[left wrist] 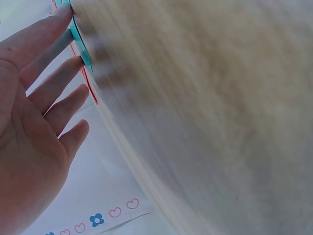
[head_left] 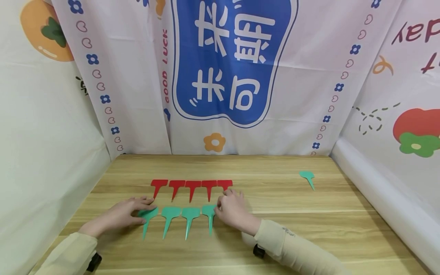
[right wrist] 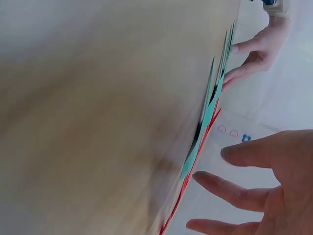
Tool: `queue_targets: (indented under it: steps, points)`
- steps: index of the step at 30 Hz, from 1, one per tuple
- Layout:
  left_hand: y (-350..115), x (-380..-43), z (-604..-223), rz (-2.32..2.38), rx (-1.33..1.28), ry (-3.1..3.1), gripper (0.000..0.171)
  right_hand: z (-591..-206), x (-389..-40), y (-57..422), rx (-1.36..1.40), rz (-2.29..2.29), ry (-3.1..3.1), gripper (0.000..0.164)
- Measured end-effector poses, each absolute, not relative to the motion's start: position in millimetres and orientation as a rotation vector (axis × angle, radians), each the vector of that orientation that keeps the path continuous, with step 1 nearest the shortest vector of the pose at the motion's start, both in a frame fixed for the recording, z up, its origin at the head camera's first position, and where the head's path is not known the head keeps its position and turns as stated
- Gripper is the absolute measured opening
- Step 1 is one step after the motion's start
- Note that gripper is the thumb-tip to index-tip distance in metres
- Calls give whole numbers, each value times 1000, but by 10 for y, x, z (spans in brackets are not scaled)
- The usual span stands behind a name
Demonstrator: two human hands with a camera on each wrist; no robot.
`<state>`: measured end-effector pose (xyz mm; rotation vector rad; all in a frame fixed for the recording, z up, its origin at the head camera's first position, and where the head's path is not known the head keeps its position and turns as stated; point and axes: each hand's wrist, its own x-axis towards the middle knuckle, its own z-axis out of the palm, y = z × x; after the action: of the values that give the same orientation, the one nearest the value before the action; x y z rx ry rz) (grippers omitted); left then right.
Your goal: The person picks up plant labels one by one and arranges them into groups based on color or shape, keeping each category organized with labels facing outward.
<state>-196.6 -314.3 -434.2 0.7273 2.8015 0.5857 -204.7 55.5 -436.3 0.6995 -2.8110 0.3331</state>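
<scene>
A row of several green T-shaped plant labels point(head_left: 190, 214) lies on the table, stems toward the near side. Behind it runs a row of several red T-shaped plant labels point(head_left: 193, 185). My left hand point(head_left: 125, 214) rests at the leftmost green label point(head_left: 148, 214), with straight, spread fingers over its head; part of that head is hidden. At the right end of the green row, my right hand point(head_left: 234, 209) is beside the last green label point(head_left: 208, 210). In the right wrist view its fingers point(right wrist: 234, 195) are spread and hold nothing. It partly covers the rightmost red label point(head_left: 225, 183).
One more green label point(head_left: 307, 177) lies apart at the back right of the wooden table point(head_left: 309, 229). Printed cloth point(head_left: 137, 76) hangs behind the table and along both sides. A rolled white edge point(head_left: 371, 183) runs along the right side.
</scene>
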Motion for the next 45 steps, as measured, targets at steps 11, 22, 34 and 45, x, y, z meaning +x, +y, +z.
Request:
queue_targets:
  steps: [11, 22, 34, 45]
  points:
    - [-3147, -1967, -4343, 589, 743, 2812, 52, -4357, -2251, 857, 700, 362, -2875, 43]
    - [-3147, -1953, -4342, 583, 772, 2810, 52, -4396, -2473, 1199, 624, 531, -2927, 50]
    - [-3150, -1958, -4348, 579, 776, 2818, 52, -4415, -2649, 1666, 614, 525, -2953, 58]
    - [-3132, -1960, -4338, 573, 759, 2807, 52, -4423, -2747, 2052, 629, 499, -2975, 59]
